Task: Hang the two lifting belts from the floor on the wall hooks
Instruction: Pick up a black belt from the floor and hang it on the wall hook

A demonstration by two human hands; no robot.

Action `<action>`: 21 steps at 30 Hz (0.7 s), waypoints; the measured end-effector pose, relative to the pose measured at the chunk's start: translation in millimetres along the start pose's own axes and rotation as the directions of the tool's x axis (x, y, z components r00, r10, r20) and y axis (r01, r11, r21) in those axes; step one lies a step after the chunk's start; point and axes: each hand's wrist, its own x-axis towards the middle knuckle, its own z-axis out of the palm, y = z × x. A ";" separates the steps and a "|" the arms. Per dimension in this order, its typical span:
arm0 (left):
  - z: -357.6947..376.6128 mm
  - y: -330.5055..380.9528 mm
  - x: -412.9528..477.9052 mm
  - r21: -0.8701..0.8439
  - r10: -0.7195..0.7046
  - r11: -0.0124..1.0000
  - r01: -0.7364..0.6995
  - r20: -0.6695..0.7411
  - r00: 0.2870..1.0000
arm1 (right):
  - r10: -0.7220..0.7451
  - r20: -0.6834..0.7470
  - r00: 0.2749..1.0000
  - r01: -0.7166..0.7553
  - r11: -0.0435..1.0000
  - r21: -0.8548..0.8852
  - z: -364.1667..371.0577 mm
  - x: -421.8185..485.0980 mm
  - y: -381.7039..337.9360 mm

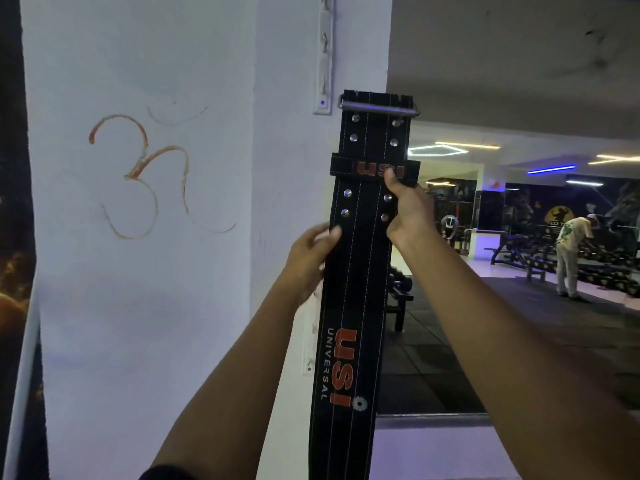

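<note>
Head view: black lifting belt (360, 271) held upright, buckle end up, in front of white pillar (138, 237). Right hand (408, 213) closed on belt's right edge, thumb pressed on loop marked "USI". Left hand (308, 261) grips left edge lower down, fingers wrapped behind. Metal buckle (379, 108) just right of hook rail (325, 57) mounted on pillar corner; contact with hooks cannot tell. Far right: person (571, 251) bent over bench.
</note>
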 end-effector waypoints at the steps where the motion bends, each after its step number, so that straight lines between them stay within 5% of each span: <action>1: 6.0 15.5 7.7 0.008 0.039 0.999 -0.039 0.007 0.999 | 0.010 0.002 1.000 -0.010 1.000 0.013 -0.4 -3.4 0.3; 5: 27.6 51.4 31.6 0.097 0.082 0.992 -0.080 -0.015 0.997 | -0.006 0.065 0.998 0.004 0.999 0.041 -0.6 -9.3 2.8; 11: 36.2 45.1 41.0 -0.010 0.164 0.986 -0.166 -0.115 0.980 | -0.085 0.191 0.978 0.095 0.994 -0.044 -17.4 -12.1 6.3; 15: 39.1 54.6 42.3 -0.068 0.192 0.977 -0.204 -0.142 0.971 | 0.080 0.220 0.972 -0.023 0.968 -0.251 -52.7 -29.6 49.0; 21: 38.5 58.1 42.9 -0.058 0.204 0.975 -0.213 -0.131 0.970 | 0.157 0.275 0.949 -0.100 0.973 -0.209 -80.9 -45.2 88.1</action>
